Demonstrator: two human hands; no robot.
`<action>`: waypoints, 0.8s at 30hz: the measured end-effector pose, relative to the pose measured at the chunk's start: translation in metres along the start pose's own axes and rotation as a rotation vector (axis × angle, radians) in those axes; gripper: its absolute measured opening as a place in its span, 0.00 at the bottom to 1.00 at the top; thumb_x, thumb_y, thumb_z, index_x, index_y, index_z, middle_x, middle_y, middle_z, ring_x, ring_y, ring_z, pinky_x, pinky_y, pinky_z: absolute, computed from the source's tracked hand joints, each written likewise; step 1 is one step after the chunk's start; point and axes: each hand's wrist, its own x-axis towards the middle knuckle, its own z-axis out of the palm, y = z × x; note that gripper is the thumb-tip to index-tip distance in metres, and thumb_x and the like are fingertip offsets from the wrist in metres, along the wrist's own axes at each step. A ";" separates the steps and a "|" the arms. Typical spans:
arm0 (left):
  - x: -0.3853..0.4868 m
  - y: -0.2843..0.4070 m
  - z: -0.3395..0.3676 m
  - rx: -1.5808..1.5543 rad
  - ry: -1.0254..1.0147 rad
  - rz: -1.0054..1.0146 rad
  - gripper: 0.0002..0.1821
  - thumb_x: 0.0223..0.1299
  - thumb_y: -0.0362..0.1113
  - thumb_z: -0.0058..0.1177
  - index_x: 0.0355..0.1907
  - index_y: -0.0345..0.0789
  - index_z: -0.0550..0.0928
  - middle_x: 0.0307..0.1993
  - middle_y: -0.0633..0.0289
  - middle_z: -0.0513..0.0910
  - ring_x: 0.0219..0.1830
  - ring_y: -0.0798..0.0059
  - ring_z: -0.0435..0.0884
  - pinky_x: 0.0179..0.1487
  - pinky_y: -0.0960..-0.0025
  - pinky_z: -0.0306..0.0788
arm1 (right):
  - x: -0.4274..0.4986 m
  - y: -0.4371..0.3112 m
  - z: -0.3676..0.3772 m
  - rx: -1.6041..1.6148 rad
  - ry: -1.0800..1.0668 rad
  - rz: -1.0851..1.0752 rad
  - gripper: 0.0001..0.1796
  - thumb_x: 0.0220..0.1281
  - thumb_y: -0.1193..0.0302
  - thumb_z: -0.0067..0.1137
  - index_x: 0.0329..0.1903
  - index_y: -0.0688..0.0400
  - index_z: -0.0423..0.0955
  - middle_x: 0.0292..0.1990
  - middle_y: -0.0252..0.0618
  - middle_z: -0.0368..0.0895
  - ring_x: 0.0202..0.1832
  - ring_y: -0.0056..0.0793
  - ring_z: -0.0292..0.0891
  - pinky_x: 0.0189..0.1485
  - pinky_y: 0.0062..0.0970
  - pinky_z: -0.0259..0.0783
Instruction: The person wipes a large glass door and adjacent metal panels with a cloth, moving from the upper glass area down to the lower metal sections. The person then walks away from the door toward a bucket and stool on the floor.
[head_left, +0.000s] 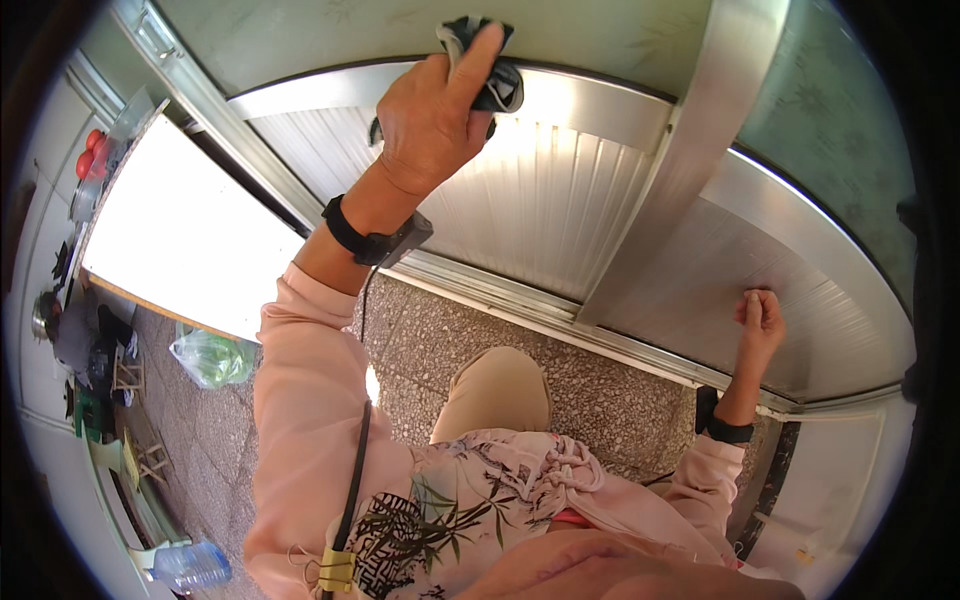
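Observation:
My left hand (435, 112) is raised at the top middle and holds a bunched dark cloth (504, 86) with pale edging. One finger extends over the cloth. Behind it are the aluminium rail (592, 97) and the frosted glass pane (600, 34) of a sliding door; whether the cloth touches them I cannot tell. My right hand (761, 315) is at the right with its fingers curled in. No object shows in it. It is close to a ribbed metal lower panel (697, 270), and contact is unclear.
A white-topped table (187, 232) stands at left, with a green-filled plastic bag (214, 356) below its edge. Farther left a person (79, 337) sits low near a small wooden stool (129, 373). A plastic bottle (191, 568) lies lower left. The door track (487, 289) crosses the speckled floor (409, 322).

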 end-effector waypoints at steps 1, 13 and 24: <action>0.011 0.007 0.003 -0.082 0.073 -0.033 0.41 0.32 0.27 0.61 0.59 0.49 0.74 0.28 0.61 0.72 0.27 0.64 0.74 0.29 0.63 0.69 | 0.000 0.001 0.001 0.002 0.006 -0.011 0.07 0.66 0.72 0.51 0.33 0.60 0.74 0.24 0.29 0.74 0.26 0.15 0.68 0.29 0.17 0.65; 0.028 0.002 0.041 -0.016 0.051 0.299 0.28 0.34 0.45 0.60 0.45 0.41 0.80 0.31 0.60 0.75 0.31 0.61 0.73 0.35 0.60 0.65 | -0.005 0.004 0.007 -0.021 0.057 -0.134 0.06 0.64 0.74 0.52 0.31 0.63 0.72 0.23 0.28 0.69 0.25 0.13 0.64 0.28 0.16 0.60; 0.022 0.002 0.016 0.027 0.113 -0.022 0.27 0.33 0.24 0.50 0.44 0.42 0.80 0.27 0.57 0.72 0.31 0.55 0.73 0.35 0.60 0.67 | -0.002 -0.009 0.004 -0.171 -0.025 -0.076 0.05 0.63 0.73 0.54 0.35 0.62 0.75 0.21 0.27 0.69 0.24 0.12 0.61 0.28 0.17 0.61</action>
